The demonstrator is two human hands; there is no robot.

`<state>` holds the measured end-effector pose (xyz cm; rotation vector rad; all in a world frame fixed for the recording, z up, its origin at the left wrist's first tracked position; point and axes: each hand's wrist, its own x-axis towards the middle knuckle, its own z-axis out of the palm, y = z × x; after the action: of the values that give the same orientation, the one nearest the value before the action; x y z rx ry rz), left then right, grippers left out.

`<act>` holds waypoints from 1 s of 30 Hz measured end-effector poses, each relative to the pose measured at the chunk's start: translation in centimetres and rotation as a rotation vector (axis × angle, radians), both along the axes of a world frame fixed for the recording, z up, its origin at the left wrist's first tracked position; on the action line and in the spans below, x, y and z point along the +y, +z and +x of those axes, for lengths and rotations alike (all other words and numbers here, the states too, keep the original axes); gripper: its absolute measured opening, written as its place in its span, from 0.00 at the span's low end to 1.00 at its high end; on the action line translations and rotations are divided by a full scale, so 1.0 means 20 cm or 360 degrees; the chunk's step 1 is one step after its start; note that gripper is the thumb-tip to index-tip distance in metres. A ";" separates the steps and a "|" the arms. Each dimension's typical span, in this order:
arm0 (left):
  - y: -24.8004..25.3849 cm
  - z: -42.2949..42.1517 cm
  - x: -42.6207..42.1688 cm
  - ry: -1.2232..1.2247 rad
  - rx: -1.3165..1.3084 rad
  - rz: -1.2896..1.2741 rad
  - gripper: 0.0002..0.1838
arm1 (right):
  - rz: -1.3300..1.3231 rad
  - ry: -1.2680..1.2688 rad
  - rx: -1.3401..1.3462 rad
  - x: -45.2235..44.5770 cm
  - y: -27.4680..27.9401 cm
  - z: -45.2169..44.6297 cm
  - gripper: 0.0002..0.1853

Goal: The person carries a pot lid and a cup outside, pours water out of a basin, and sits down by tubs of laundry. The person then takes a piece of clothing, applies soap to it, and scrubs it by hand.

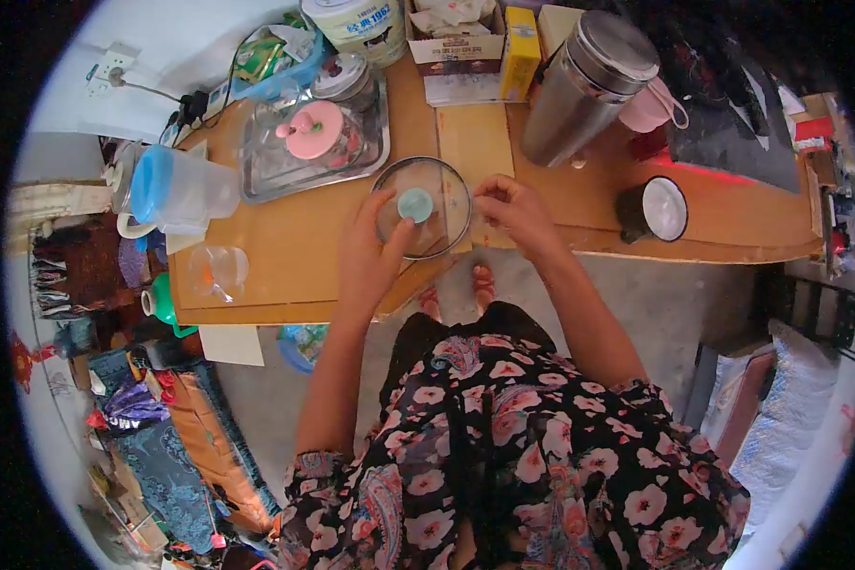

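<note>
A gap between the metal tray (pixel 266 163) and steel flask (pixel 576 100) ends at the cardboard box (pixel 460 68).

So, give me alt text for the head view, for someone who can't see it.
Left hand on a round clear lid with a pale green knob, right hand beside it; jars on a tray and a steel flask stand farther back on the table.

Daylight-like brightness falls fairly evenly over the worktop (pixel 285 256), with pale glare on the steel flask (pixel 579 100) and tray rim; wide-angle distortion bends the edges into a black circular border, and small print looks soft
</note>
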<state>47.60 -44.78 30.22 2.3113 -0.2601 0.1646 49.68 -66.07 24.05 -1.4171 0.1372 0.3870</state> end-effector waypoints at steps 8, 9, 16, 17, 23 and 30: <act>-0.15 0.09 -0.01 -0.0139 0.0046 0.0039 0.21 | -0.0228 -0.0003 -0.0169 0.11 -0.04 0.02 0.08; -0.15 0.09 -0.01 -0.0142 0.0044 0.0051 0.21 | -0.0244 0.0018 -0.0182 0.12 -0.03 0.02 0.08; -0.18 0.12 0.01 -0.0218 0.0033 -0.0040 0.22 | -0.0220 -0.0020 -0.0141 0.12 -0.06 0.00 0.09; -0.17 0.12 0.01 -0.0224 0.0021 -0.0024 0.22 | -0.0219 -0.0049 -0.0134 0.12 -0.06 0.00 0.09; -0.17 0.13 0.00 -0.0238 0.0042 -0.0034 0.22 | -0.0285 -0.0131 -0.0114 0.10 -0.07 0.01 0.09; -0.17 0.13 0.00 -0.0240 -0.0019 -0.0011 0.22 | -0.0208 -0.0315 -0.0043 0.01 -0.05 0.04 0.12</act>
<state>50.22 -44.74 26.77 2.2738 -0.4373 0.1029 50.43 -65.84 23.11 -1.5215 0.2825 0.1979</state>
